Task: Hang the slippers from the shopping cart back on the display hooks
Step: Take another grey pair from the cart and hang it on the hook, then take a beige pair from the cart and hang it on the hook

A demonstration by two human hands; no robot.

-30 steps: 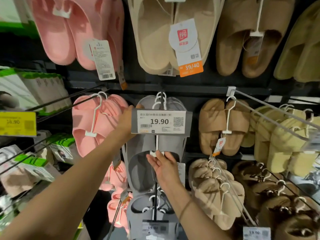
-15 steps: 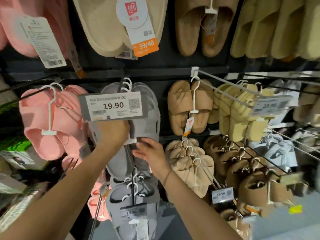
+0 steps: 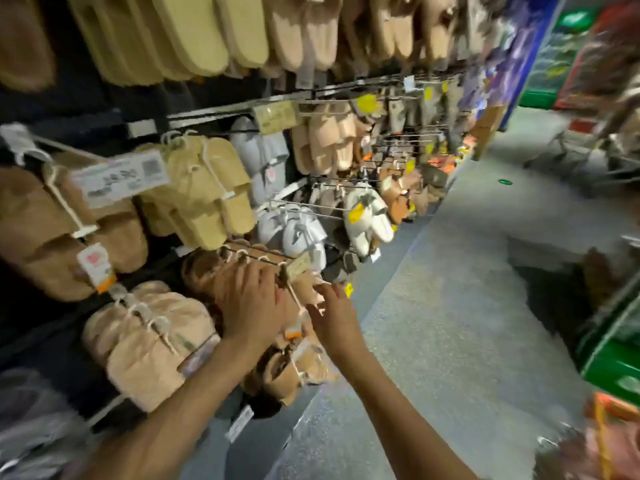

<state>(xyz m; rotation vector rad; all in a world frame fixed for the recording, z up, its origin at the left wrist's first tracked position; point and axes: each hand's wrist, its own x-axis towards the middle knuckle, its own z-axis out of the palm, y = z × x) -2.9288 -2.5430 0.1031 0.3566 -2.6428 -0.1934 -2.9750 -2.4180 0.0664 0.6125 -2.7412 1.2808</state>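
Observation:
The view is motion-blurred. My left hand [image 3: 252, 299] is spread with straight fingers over a pair of brown slippers [image 3: 204, 271] that hang on a low wire hook [image 3: 258, 255]. My right hand [image 3: 332, 315] hovers just to its right, fingers loosely extended, holding nothing. A white hanger strap with an orange tag [image 3: 292, 332] hangs between the two hands. At the bottom left edge is a grey smear [image 3: 31, 431], possibly the grey slippers. Blurred orange and brown items [image 3: 609, 441] show at the lower right; I cannot tell whether they lie in a cart.
Rows of yellow slippers [image 3: 207, 188], tan slippers [image 3: 52, 233], beige fuzzy slippers [image 3: 145, 341] and white slippers [image 3: 367, 216] hang on protruding wire hooks. A price label [image 3: 121, 178] sticks out at upper left. The grey aisle floor [image 3: 450, 306] runs right; green shelving [image 3: 616, 362] stands opposite.
My view has swung right along the aisle. Both hands have let go of the grey slippers under the 19.90 label and moved to the brown slippers lower right.

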